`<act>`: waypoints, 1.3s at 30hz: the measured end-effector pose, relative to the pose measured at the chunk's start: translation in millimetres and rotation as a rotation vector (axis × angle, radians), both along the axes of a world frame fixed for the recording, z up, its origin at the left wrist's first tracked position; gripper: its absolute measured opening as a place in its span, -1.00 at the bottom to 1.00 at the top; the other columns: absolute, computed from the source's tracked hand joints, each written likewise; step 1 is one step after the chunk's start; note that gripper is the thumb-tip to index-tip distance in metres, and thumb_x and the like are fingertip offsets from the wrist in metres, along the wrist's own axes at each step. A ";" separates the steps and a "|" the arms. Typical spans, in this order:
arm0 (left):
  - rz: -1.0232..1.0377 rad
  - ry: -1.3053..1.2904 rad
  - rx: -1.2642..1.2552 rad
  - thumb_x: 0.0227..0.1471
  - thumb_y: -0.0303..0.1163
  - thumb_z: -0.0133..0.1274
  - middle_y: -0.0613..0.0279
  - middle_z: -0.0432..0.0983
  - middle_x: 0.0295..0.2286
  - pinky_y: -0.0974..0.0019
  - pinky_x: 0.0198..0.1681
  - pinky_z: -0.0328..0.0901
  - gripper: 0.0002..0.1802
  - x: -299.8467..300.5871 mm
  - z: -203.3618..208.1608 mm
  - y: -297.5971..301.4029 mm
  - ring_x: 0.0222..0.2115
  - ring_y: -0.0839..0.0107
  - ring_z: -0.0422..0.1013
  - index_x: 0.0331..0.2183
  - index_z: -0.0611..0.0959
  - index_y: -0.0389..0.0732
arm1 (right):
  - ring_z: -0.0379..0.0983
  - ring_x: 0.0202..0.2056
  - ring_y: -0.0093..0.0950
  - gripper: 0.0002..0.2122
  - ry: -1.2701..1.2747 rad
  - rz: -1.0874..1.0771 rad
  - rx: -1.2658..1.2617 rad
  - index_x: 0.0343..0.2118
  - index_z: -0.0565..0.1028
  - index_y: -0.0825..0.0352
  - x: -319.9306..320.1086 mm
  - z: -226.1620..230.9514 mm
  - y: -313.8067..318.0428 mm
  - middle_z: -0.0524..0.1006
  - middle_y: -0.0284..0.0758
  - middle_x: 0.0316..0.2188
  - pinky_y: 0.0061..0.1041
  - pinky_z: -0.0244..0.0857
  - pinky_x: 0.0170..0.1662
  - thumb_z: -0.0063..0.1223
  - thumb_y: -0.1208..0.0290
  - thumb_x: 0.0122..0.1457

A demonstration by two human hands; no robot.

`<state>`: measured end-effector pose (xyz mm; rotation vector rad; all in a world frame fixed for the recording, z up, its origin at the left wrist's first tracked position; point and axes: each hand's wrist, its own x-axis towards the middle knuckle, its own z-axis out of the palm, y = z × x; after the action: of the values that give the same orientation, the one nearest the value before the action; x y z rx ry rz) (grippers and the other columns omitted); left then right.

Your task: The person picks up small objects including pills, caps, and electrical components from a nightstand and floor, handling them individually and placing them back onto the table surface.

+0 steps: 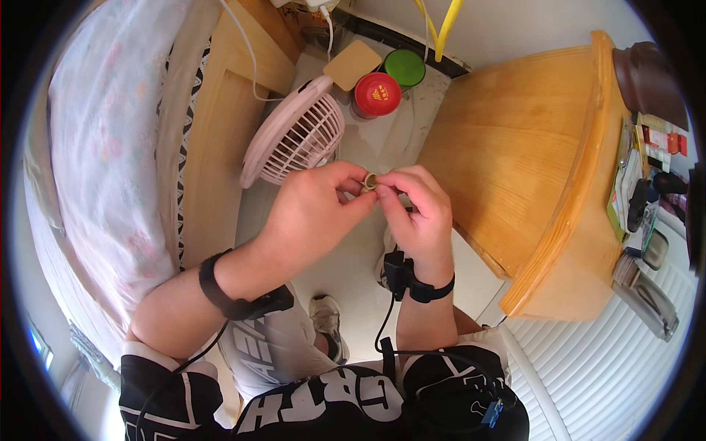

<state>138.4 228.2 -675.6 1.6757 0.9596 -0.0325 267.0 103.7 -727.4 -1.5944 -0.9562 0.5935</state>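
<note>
A small ring-shaped thing [371, 181], pale at the rim and golden brown inside, is held in the air between both hands. My left hand [309, 204] is closed, pinching its left side between thumb and forefinger. From the other side, the thumb and forefinger of my right hand [421, 213] pinch it too. The fingertips cover part of it, so its exact kind cannot be made out. Just beyond my left hand, a pink fan [298, 136] with a round grille stands on the floor.
A jar with a red lid [377, 95], one with a green lid [404, 67] and a tan square-topped thing [353, 65] stand behind the fan. On the right is a wooden cabinet [522, 140]; on the left, a bed with a flowered cover [103, 147]. A white cable [251, 62] hangs near the fan.
</note>
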 end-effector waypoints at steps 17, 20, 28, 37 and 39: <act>0.036 -0.013 -0.110 0.06 -0.38 0.32 0.16 0.69 -0.40 0.43 -0.39 0.44 -0.69 12.2 17.3 -3.0 -0.48 0.52 0.56 -0.17 0.68 -0.32 | 0.56 -0.36 -0.25 -0.82 0.142 -0.740 -0.439 -0.20 0.59 0.39 80.9 -262.1 51.8 0.59 -0.18 -0.40 -0.32 0.43 -0.27 0.13 0.40 0.23; 0.049 0.004 -0.129 0.06 -0.42 0.33 0.20 0.68 -0.42 0.49 -0.42 0.41 -0.69 3.7 18.2 0.7 -0.50 0.62 0.52 -0.16 0.67 -0.35 | 0.55 -0.21 -0.03 -0.77 -0.233 -0.682 -0.507 -0.15 0.60 0.39 88.5 -283.8 84.9 0.61 -0.03 -0.27 -0.17 0.43 -0.12 0.12 0.38 0.19; 0.018 -0.017 -0.175 0.05 -0.42 0.34 0.23 0.69 -0.44 0.50 -0.48 0.40 -0.71 4.4 22.8 0.7 -0.54 0.64 0.52 -0.20 0.67 -0.35 | 0.54 -0.15 0.02 -0.74 -0.106 -0.676 -0.721 -0.18 0.61 0.40 109.0 -280.1 109.2 0.60 0.02 -0.22 -0.11 0.42 -0.05 0.08 0.34 0.19; 0.022 -0.003 -0.176 0.06 -0.40 0.34 0.21 0.69 -0.44 0.47 -0.46 0.41 -0.70 5.5 14.7 -0.1 -0.53 0.61 0.53 -0.19 0.67 -0.35 | 0.58 -0.18 0.02 -0.79 -0.183 -0.670 -0.800 -0.28 0.66 0.37 113.8 -272.1 116.9 0.64 0.03 -0.26 -0.12 0.45 -0.07 0.09 0.37 0.13; 0.035 0.017 -0.159 0.06 -0.39 0.34 0.21 0.68 -0.44 0.47 -0.45 0.41 -0.69 6.4 12.4 3.5 -0.53 0.61 0.53 -0.19 0.67 -0.35 | 0.59 -0.19 -0.02 -0.77 -0.185 -0.700 -0.762 -0.25 0.66 0.37 109.0 -268.6 113.6 0.65 0.01 -0.28 -0.15 0.46 -0.08 0.10 0.36 0.12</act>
<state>144.8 231.7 -663.2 1.5147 0.9731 -0.0972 376.0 217.4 -996.1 -2.5300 -0.2207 0.3163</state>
